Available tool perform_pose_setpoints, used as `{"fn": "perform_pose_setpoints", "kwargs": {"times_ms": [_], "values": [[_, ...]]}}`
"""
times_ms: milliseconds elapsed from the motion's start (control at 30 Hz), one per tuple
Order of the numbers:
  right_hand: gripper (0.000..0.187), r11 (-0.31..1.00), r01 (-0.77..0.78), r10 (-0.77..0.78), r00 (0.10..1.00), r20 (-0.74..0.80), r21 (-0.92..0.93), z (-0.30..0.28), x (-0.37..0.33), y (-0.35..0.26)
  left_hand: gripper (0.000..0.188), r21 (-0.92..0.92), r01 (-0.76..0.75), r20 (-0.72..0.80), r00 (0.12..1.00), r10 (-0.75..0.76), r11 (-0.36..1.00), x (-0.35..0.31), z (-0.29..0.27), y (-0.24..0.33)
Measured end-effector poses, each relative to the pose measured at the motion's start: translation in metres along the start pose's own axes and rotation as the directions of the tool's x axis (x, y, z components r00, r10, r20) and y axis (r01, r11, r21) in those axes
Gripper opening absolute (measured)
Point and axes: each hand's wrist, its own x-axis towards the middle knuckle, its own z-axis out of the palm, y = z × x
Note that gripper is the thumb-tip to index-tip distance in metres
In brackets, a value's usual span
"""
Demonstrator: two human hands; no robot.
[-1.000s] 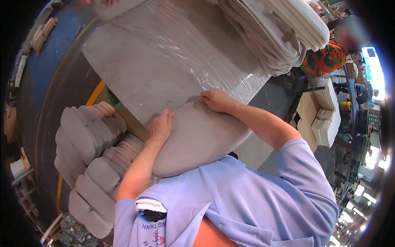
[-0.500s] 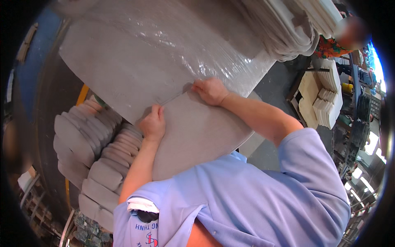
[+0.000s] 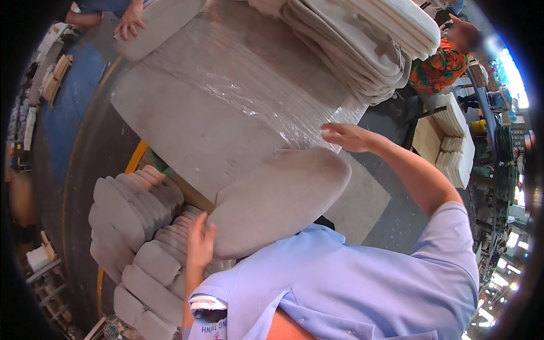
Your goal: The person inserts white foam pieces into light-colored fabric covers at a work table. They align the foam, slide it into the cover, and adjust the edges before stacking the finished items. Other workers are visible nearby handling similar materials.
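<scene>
A grey, fabric-covered cushion (image 3: 277, 201) with rounded ends lies in front of my body, across the near edge of the table. At its left end is my left hand (image 3: 201, 241), open, with fingers pointing up; whether it touches the cushion I cannot tell. My right hand (image 3: 347, 137) hovers open just beyond the cushion's far right end, fingers stretched out and nothing in them. Clear plastic film (image 3: 249, 102) covers part of the grey table top (image 3: 175, 119) beyond the cushion.
Grey cushions (image 3: 133, 207) are piled low at the left. Folded grey covers (image 3: 345, 48) and white padded pieces (image 3: 405, 28) lie at the far right of the table. At the far left, another person's hand (image 3: 131, 20) rests on a grey cushion (image 3: 161, 25). White stacks (image 3: 453, 141) stand at right.
Both hands have let go of the cushion's seam edge and moved apart, left hand toward me, right hand outward. The cushion now lies turned, with its rounded end showing. Another person's hand has appeared.
</scene>
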Motion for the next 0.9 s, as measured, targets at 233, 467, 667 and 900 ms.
{"fn": "perform_pose_setpoints", "kwargs": {"times_ms": [233,467,667,900], "values": [[0.105,0.817,-0.542,0.418,0.793,0.444,0.199,0.023,-0.036,-0.05,0.087,0.18,0.364,0.043,0.925,-0.377,0.914,-0.029,0.023,0.03],[0.094,0.895,-0.445,0.425,0.851,0.309,-0.004,0.04,-0.003,-0.033,0.092,0.043,0.48,0.124,0.867,-0.482,0.876,-0.006,0.033,0.008],[0.084,0.854,-0.478,0.519,0.81,0.272,-0.205,0.042,0.029,-0.037,0.083,-0.11,0.559,0.159,0.826,-0.54,0.822,0.009,0.031,0.018],[0.083,0.815,-0.542,0.578,0.778,0.245,-0.203,0.047,0.048,-0.032,0.075,0.002,0.596,0.218,0.783,-0.583,0.803,0.028,0.029,0.004]]}}
